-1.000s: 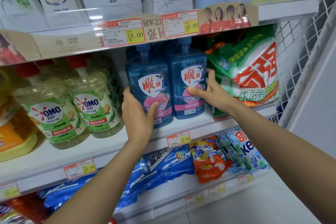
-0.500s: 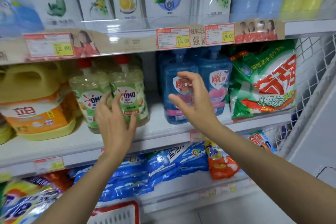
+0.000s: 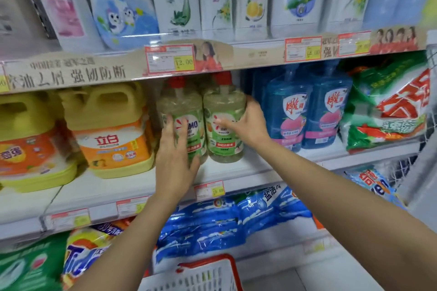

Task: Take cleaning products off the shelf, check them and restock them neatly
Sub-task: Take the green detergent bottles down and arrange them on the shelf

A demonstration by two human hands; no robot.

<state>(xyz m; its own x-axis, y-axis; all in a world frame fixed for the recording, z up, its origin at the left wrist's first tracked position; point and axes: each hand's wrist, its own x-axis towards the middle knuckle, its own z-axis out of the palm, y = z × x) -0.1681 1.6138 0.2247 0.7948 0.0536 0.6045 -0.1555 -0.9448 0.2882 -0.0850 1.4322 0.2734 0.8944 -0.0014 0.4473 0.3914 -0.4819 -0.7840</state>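
Pale-green, red-capped, the left OMO bottle [image 3: 182, 106] and right OMO bottle [image 3: 224, 106] stand upright and touching near the front edge of the middle shelf [image 3: 236, 170], between a yellow jug [image 3: 111, 125] and blue bottles [image 3: 288, 111]. The left hand [image 3: 176, 156] clasps the left OMO bottle from its left side. The right hand [image 3: 248, 123] grips the right OMO bottle, thumb across its label.

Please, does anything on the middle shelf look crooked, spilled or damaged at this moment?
Nothing stands out. The left hand and right hand hold two green-label bottles, upright and side by side. The yellow jugs and blue bottles also stand straight, and no spill shows on the shelf. The green bag only slumps, as soft bags do.
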